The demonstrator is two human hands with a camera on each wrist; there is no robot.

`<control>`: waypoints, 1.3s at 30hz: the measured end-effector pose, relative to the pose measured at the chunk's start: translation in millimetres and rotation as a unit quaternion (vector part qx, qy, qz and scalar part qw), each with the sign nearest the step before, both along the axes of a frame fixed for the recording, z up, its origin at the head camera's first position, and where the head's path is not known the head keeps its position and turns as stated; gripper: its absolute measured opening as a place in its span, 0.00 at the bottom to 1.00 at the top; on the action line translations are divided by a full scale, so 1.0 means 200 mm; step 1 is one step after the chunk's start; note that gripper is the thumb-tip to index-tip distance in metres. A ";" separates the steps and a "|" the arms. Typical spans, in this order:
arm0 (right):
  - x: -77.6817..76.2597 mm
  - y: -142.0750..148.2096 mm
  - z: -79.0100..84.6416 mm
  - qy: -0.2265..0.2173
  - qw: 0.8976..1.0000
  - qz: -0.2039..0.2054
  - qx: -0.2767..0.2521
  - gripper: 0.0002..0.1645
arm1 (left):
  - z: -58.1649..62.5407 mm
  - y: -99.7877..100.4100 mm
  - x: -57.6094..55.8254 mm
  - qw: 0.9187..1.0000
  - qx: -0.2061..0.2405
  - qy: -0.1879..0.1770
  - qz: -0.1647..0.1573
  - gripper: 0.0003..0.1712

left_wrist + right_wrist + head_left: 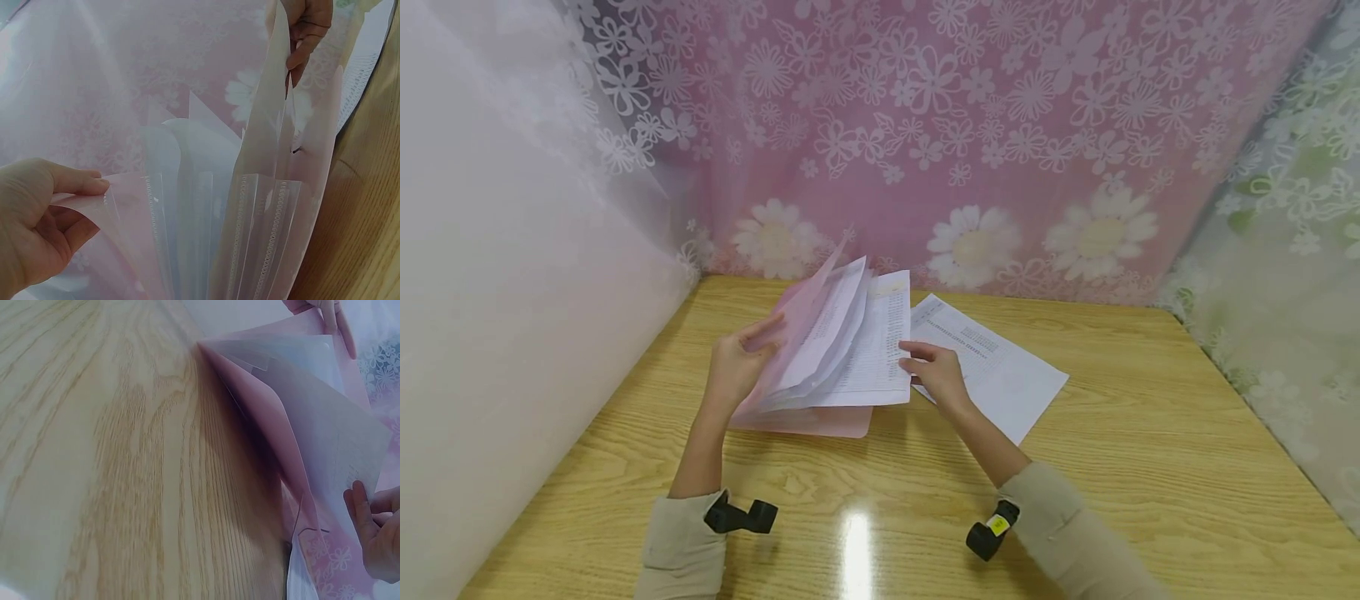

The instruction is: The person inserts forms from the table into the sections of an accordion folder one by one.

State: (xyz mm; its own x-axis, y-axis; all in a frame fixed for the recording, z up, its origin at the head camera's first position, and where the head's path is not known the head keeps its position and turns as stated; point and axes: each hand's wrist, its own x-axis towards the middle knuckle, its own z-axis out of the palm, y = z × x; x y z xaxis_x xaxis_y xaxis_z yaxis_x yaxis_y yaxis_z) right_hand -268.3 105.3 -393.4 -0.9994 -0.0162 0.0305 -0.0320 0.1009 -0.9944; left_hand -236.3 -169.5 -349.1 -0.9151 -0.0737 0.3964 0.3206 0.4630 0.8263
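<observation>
A pink display folder (841, 422) stands partly open on the wooden table, with clear punched sleeves (240, 219) fanned inside it. My left hand (737, 367) pinches the edge of its raised pink front cover (134, 194) between thumb and fingers. At the other side, my right hand (938, 373) pinches the outer edge of a printed sheet (880, 350), which reaches past the back cover. That sheet looks greyish from behind in the right wrist view, where the right hand (378, 531) has its fingertips on the edge. More white pages (827, 325) lean between cover and sheet.
A loose printed paper (1018, 383) lies at an angle on the table (1150, 417), right of the folder and partly behind my right hand. Flowered pink curtain (880, 125) hangs along the back edge, with pale sheeting (512, 292) at the left.
</observation>
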 end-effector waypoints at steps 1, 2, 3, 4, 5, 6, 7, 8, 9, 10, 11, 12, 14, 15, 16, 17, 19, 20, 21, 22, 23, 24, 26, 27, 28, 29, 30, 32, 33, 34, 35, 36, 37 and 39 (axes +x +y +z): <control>0.00 -0.01 0.00 -0.002 1.000 -0.002 -0.001 0.18 | 0.00 0.00 0.00 1.000 0.000 0.001 0.001 0.21; -0.01 -0.02 0.00 -0.003 1.000 -0.004 0.001 0.18 | 0.00 0.00 0.00 1.000 0.000 0.001 0.002 0.21; -0.01 -0.03 0.00 -0.005 1.000 -0.006 0.002 0.18 | 0.00 0.00 0.00 1.000 -0.001 0.001 0.002 0.21; -0.01 -0.03 0.00 -0.007 1.000 -0.005 -0.001 0.18 | 0.00 0.00 0.00 1.000 -0.001 0.000 0.003 0.21; -0.01 -0.04 0.00 -0.009 1.000 -0.005 -0.003 0.18 | 0.00 0.00 0.00 1.000 0.000 -0.001 0.003 0.21; -0.02 -0.05 0.00 -0.009 1.000 -0.004 -0.004 0.18 | 0.00 0.00 0.00 1.000 0.001 -0.003 0.003 0.21; -0.02 -0.06 0.00 -0.011 1.000 -0.004 -0.007 0.18 | 0.00 0.00 0.00 1.000 0.003 -0.004 0.003 0.21; -0.02 -0.07 0.00 -0.012 1.000 -0.003 -0.011 0.18 | 0.00 0.00 0.00 1.000 0.004 -0.006 0.002 0.21; -0.02 -0.07 0.00 -0.011 1.000 -0.002 -0.015 0.18 | 0.00 0.00 0.00 1.000 0.005 -0.007 0.002 0.21; -0.02 -0.08 0.00 -0.011 1.000 0.000 -0.020 0.18 | 0.00 0.00 0.00 1.000 0.005 -0.008 0.003 0.21; -0.02 -0.09 0.00 -0.012 1.000 0.000 -0.023 0.18 | 0.00 0.00 0.00 1.000 0.005 -0.009 0.003 0.21; -0.02 -0.09 0.00 -0.013 1.000 0.000 -0.023 0.18 | 0.00 0.00 0.00 1.000 0.005 -0.010 0.004 0.21; -0.02 -0.10 0.00 -0.013 1.000 0.003 -0.022 0.18 | 0.00 0.00 0.00 1.000 0.001 -0.011 0.006 0.21; -0.02 -0.10 0.00 -0.011 1.000 0.005 -0.022 0.18 | 0.00 0.00 0.00 1.000 -0.001 -0.012 0.007 0.21; -0.02 -0.11 0.00 -0.012 1.000 0.006 -0.023 0.18 | 0.00 0.00 0.00 1.000 -0.002 -0.012 0.008 0.21; -0.01 -0.11 0.00 -0.013 1.000 0.009 -0.024 0.18 | 0.00 0.00 0.00 1.000 -0.002 -0.013 0.007 0.21; -0.01 -0.12 0.00 -0.012 0.999 0.015 -0.026 0.18 | 0.00 0.00 0.00 1.000 -0.005 -0.013 0.006 0.21; -0.01 -0.12 0.00 -0.013 0.999 0.018 -0.027 0.18 | 0.00 0.00 0.00 1.000 -0.005 -0.012 0.005 0.21; -0.01 -0.13 -0.01 -0.014 0.999 0.021 -0.027 0.18 | 0.00 0.00 0.00 1.000 -0.005 -0.011 0.004 0.21; -0.01 -0.13 -0.01 -0.015 0.999 0.023 -0.025 0.18 | 0.00 0.00 0.00 1.000 -0.004 -0.011 0.003 0.21; -0.01 -0.13 -0.01 -0.017 0.999 0.026 -0.024 0.18 | 0.00 0.00 0.00 1.000 -0.004 -0.011 0.002 0.21; -0.01 -0.13 -0.01 -0.019 0.999 0.028 -0.025 0.18 | 0.00 0.00 0.00 1.000 -0.005 -0.010 0.002 0.21; -0.01 -0.14 -0.01 -0.022 0.999 0.033 -0.024 0.19 | 0.00 0.00 0.00 1.000 -0.004 -0.008 -0.001 0.21; -0.01 -0.14 -0.01 -0.023 0.999 0.036 -0.024 0.19 | 0.00 0.00 0.00 1.000 -0.002 -0.007 -0.002 0.21; -0.01 -0.14 -0.01 -0.024 0.999 0.038 -0.025 0.20 | 0.00 0.00 0.00 1.000 0.000 -0.006 -0.003 0.21; -0.01 -0.15 -0.01 -0.026 0.998 0.042 -0.027 0.20 | 0.00 0.00 0.00 1.000 0.001 -0.005 -0.004 0.21; -0.01 -0.15 -0.01 -0.029 0.998 0.046 -0.029 0.20 | 0.00 0.00 0.00 1.000 0.003 -0.004 -0.005 0.21; -0.01 -0.15 0.00 -0.035 0.997 0.054 -0.030 0.21 | 0.00 0.00 0.00 1.000 0.003 -0.003 -0.004 0.21; -0.01 -0.16 0.00 -0.036 0.997 0.058 -0.031 0.21 | 0.00 -0.01 0.00 1.000 0.001 -0.002 -0.004 0.21; -0.01 -0.16 0.00 -0.039 0.997 0.062 -0.032 0.21 | 0.00 -0.01 0.00 1.000 0.000 -0.003 -0.003 0.21; -0.01 -0.17 0.00 -0.040 0.997 0.065 -0.034 0.21 | 0.00 -0.01 0.00 1.000 -0.004 -0.003 -0.002 0.21; -0.01 -0.17 0.00 -0.041 0.996 0.068 -0.034 0.21 | 0.00 -0.01 0.00 1.000 -0.004 -0.003 -0.001 0.21; -0.01 -0.18 0.00 -0.041 0.996 0.070 -0.033 0.21 | 0.00 -0.01 0.00 1.000 -0.005 -0.003 -0.001 0.21; -0.01 -0.18 0.00 -0.038 0.996 0.074 -0.031 0.21 | 0.00 -0.01 0.00 1.000 -0.002 -0.003 -0.003 0.21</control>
